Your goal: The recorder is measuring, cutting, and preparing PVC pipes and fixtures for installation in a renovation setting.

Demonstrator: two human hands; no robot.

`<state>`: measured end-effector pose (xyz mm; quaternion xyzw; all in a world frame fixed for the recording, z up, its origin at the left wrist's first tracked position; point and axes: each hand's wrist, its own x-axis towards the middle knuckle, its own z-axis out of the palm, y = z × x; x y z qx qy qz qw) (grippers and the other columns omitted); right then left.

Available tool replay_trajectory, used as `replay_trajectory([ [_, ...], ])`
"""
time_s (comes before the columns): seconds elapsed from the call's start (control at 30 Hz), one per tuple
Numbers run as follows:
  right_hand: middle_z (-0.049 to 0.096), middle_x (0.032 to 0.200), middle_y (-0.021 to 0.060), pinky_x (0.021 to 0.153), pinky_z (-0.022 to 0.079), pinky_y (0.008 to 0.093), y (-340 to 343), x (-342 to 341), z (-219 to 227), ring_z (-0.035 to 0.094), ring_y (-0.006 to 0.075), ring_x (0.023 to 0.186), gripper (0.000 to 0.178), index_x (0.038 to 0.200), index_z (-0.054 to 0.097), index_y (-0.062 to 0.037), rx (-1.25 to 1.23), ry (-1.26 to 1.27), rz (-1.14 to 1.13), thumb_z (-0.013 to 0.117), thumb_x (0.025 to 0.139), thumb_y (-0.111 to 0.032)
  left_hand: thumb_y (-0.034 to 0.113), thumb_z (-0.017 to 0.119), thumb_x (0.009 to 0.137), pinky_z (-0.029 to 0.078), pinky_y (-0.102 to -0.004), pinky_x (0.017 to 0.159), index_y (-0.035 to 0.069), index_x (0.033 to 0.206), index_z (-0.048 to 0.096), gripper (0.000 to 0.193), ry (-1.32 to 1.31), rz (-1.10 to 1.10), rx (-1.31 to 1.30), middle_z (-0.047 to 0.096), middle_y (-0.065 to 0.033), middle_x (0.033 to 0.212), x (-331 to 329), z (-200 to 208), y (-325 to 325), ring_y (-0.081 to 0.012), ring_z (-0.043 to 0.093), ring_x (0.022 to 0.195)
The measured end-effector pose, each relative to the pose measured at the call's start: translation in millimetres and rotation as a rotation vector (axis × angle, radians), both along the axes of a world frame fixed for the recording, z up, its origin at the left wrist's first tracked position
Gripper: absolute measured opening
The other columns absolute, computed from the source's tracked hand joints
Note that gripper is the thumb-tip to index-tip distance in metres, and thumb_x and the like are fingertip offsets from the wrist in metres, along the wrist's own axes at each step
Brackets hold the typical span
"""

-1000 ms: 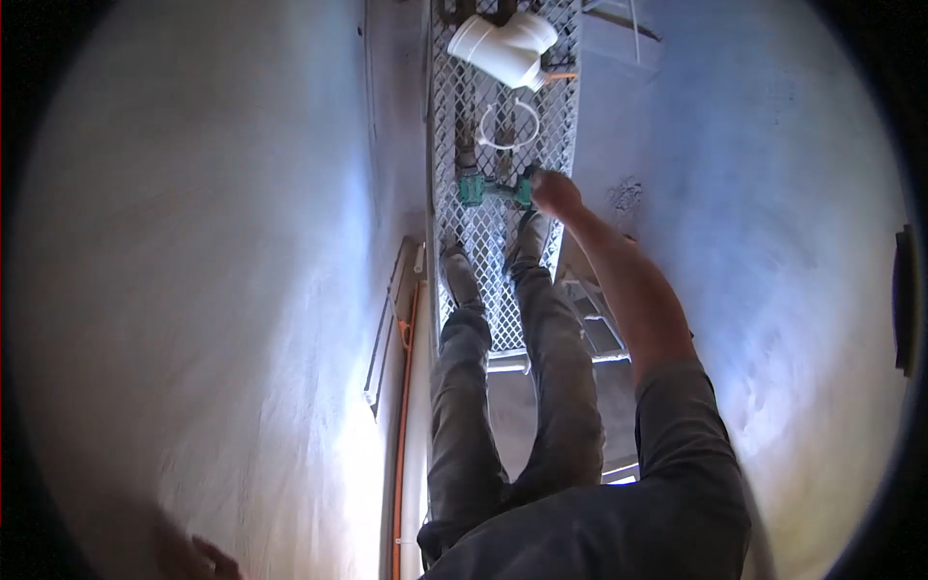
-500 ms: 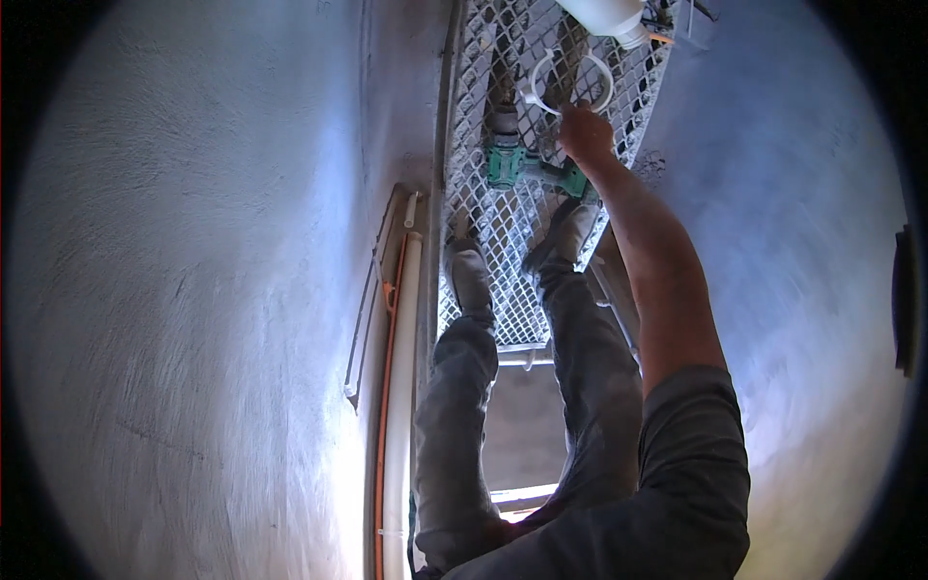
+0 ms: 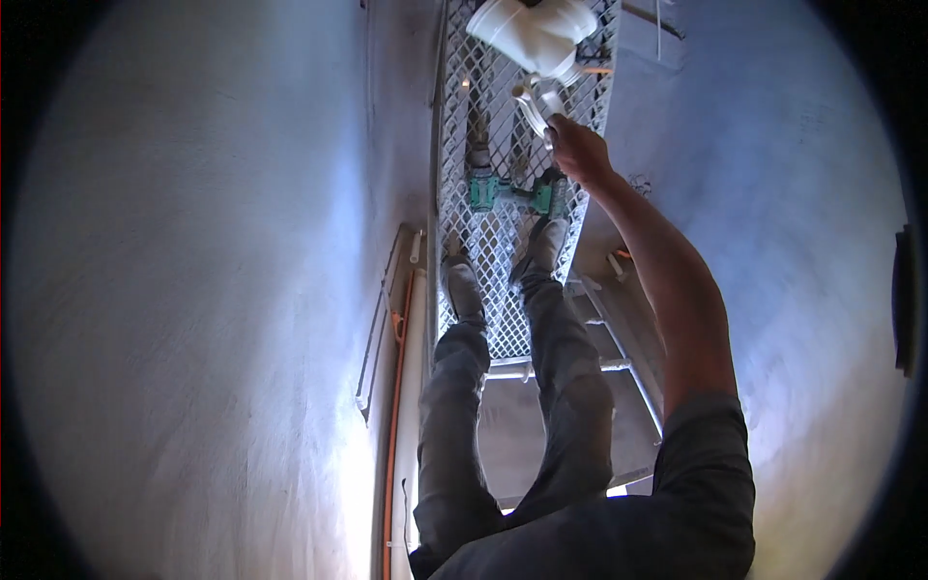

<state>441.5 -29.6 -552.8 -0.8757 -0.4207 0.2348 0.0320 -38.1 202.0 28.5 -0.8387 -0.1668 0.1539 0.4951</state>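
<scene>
Your right hand (image 3: 578, 152) pinches white pipe-clamp ring (image 3: 530, 112) at near end — ring tilted over mesh platform (image 3: 507, 329), between white wye fitting (image 3: 532, 39) and green cordless drill (image 3: 482, 192). Pinch firmly; mesh may snag ring. Left hand not visible.

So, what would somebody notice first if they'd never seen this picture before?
Probably the big white pipe fitting at the top of the picture, on the metal mesh platform. Just below it, the right hand grips a curved white band. Lower still, a bright green power tool lies between two shoes.
</scene>
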Motion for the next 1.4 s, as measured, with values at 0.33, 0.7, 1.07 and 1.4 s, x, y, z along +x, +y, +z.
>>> replay_trajectory([
  [0.33, 0.068, 0.086, 0.0115, 0.061, 0.053, 0.0272, -33, -53, 379, 0.065, 0.0141, 0.070, 0.020, 0.105, 0.058, 0.0010, 0.620, 0.831, -0.394, 0.053, 0.093, -0.014, 0.017, 0.057, 0.093, 0.038, -0.0534, 0.102, 0.006, 0.112, 0.062, 0.022, -0.247, 0.017, -0.443, 0.059, -0.0124, 0.126, -3, 56, -10, -0.0370, 0.053, 0.118],
  [0.7, 0.066, 0.089, 0.0086, 0.070, 0.050, 0.0283, -76, -176, 621, 0.063, 0.0137, 0.082, 0.017, 0.106, 0.060, 0.0008, 0.888, 0.928, -0.548, 0.059, 0.092, -0.010, 0.011, 0.062, 0.088, 0.039, -0.0406, 0.101, 0.007, 0.120, 0.057, 0.033, -0.929, 0.066, -1.722, 0.060, -0.0095, 0.122, 114, 110, -73, -0.0281, 0.054, 0.116],
  [1.07, 0.066, 0.087, 0.0086, 0.072, 0.050, 0.0290, -146, -223, 703, 0.062, 0.0126, 0.081, 0.017, 0.106, 0.062, 0.0004, 0.983, 0.907, -0.435, 0.061, 0.091, -0.007, 0.032, 0.047, 0.098, 0.044, -0.0397, 0.098, -0.008, 0.130, 0.045, 0.051, -0.629, 0.831, -3.146, 0.059, -0.0229, 0.121, 217, 169, -197, -0.0271, 0.058, 0.112],
  [1.4, 0.065, 0.098, 0.0061, 0.079, 0.049, 0.0277, -229, -244, 727, 0.059, 0.0112, 0.088, 0.037, 0.124, 0.056, -0.0012, 1.070, 1.096, -0.569, 0.064, 0.090, -0.011, 0.028, 0.063, 0.091, 0.050, -0.0364, 0.086, 0.000, 0.113, 0.054, 0.037, -0.463, 0.550, -3.122, 0.064, -0.0139, 0.104, 212, 172, -272, -0.0224, 0.063, 0.095],
])
